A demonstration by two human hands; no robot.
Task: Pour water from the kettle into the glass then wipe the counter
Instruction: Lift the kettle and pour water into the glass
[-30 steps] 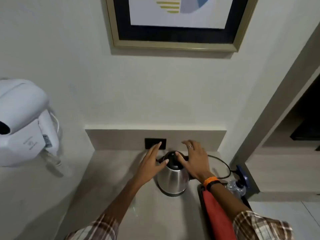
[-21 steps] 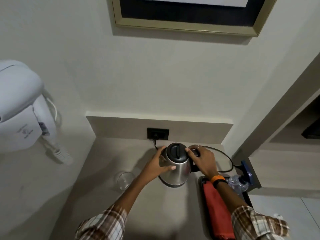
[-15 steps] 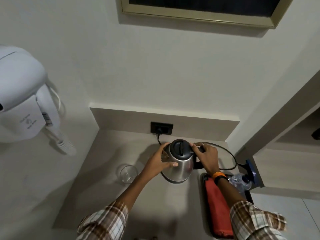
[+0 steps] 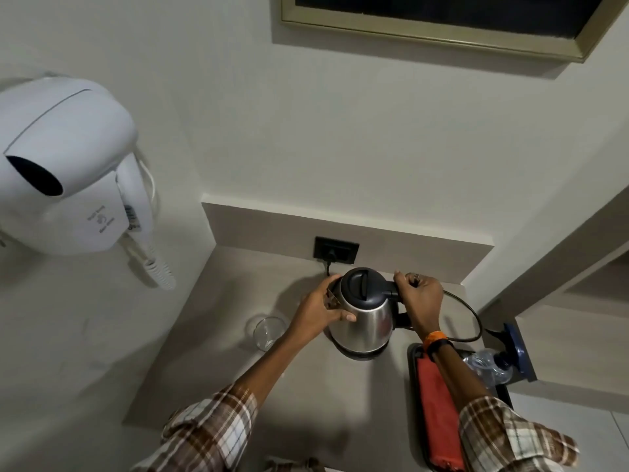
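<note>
A steel kettle [image 4: 366, 321] with a black lid stands on its base on the beige counter [image 4: 211, 376]. My right hand [image 4: 420, 298] is wrapped around the kettle's black handle. My left hand [image 4: 320, 310] cups the kettle's left side near the spout. A clear empty glass [image 4: 269, 332] stands on the counter just left of my left forearm. A folded red cloth [image 4: 439, 413] lies in a black tray [image 4: 413, 362] to the right, partly hidden by my right arm.
A black cord [image 4: 471, 315] runs from the wall socket [image 4: 336, 249] behind the kettle and loops right. A plastic water bottle [image 4: 486, 366] lies on the tray. A white wall-mounted hair dryer [image 4: 68, 172] hangs at left. A framed picture [image 4: 442, 32] hangs above.
Both hands went from hovering over the kettle to gripping it, the right on the handle and the left on the body. The view tilted down, bringing the glass into sight.
</note>
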